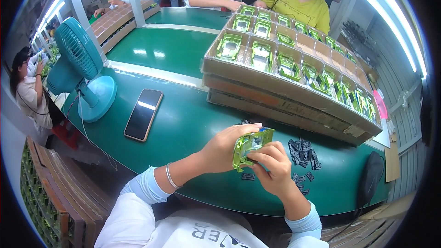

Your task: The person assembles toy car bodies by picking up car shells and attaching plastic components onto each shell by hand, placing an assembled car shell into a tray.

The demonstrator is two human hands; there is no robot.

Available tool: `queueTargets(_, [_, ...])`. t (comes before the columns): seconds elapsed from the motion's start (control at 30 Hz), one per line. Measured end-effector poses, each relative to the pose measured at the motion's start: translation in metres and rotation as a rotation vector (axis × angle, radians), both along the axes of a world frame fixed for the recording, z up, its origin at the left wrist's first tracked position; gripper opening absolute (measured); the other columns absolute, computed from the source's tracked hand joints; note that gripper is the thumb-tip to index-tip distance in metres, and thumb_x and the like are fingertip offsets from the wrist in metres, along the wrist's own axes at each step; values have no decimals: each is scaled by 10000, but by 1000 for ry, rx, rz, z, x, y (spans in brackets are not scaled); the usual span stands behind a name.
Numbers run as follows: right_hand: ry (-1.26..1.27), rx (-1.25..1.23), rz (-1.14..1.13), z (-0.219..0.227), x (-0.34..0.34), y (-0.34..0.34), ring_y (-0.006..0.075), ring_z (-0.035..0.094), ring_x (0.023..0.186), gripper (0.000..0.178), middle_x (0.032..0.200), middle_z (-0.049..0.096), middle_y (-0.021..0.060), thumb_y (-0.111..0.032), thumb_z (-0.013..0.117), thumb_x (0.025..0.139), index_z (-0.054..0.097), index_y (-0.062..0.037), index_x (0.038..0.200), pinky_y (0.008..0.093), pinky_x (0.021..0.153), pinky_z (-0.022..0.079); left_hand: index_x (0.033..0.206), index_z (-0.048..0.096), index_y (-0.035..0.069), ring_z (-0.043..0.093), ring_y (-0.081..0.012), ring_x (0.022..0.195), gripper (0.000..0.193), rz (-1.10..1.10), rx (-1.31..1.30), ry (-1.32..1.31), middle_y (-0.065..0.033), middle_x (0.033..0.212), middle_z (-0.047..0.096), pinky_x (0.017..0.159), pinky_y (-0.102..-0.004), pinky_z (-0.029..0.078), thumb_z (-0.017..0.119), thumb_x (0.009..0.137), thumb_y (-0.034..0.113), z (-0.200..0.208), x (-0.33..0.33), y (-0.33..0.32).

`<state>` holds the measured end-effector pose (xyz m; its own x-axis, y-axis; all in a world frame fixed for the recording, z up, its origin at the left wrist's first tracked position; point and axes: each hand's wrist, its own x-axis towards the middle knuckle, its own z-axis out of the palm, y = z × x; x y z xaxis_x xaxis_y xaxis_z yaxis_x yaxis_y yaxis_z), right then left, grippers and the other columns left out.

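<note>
A lime-green plastic toy car body [251,146] is held up over the green table in front of me. My left hand [224,149] wraps round its far and left side, thumb and fingers closed on it. With pinched fingers, my right hand [272,165] presses at the car body's inner side. Whatever small part may sit between those fingertips is hidden. Right of my hands lies a pile of small black plastic parts [302,153], and a few more black pieces [248,176] lie just below the car body.
Beyond my hands stands a stacked, divided cardboard tray [257,76] of green car bodies. Leftward are a smartphone [143,115] and a teal fan [80,64] with its cord. A black pouch-like object [370,181] lies at right. People sit across the table [179,41]; more trays [59,193] stand lower left.
</note>
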<state>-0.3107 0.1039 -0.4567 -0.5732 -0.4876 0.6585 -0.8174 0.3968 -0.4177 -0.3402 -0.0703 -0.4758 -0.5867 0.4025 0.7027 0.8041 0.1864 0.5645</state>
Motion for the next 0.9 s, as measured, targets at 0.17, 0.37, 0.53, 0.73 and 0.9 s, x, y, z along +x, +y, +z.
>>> queueTargets(0.17, [-146,-241,41,3,6,3,204,491,601,89,701,526,89,6,602,685,577,6,770,291,565,406,1148,440,2,543,-205,1006,615,-76,5,-467,-126,1125,527,849,-317,441,755,656,191,13,18,10])
queueTargets(0.37, [-939,-932,127,-7,8,-1,98,532,694,110,806,579,58,-86,555,816,551,24,812,242,616,444,1273,226,-15,524,-192,996,815,-170,182,-617,-136,1130,486,837,-310,444,744,665,147,-6,16,27])
queueTargets(0.53, [-1436,-1005,246,-11,-10,8,147,566,839,238,948,585,94,-122,542,832,530,48,999,273,736,452,1289,206,-20,518,-135,924,843,-149,142,-825,-91,1058,494,772,-271,457,743,657,128,-3,8,17])
queueTargets(0.73, [-1380,-905,284,-12,-9,10,173,563,877,306,987,572,104,-133,550,826,504,62,1058,302,776,451,1183,354,-16,579,-253,883,728,-27,74,-756,-173,975,564,765,-332,456,717,637,300,2,12,19])
queueTargets(0.9, [-1443,-1035,410,-21,-9,9,173,562,881,321,983,572,106,-151,562,820,495,47,1065,305,776,454,1170,355,-5,581,-279,884,721,19,22,-761,-184,988,553,763,-334,458,718,632,308,6,15,19])
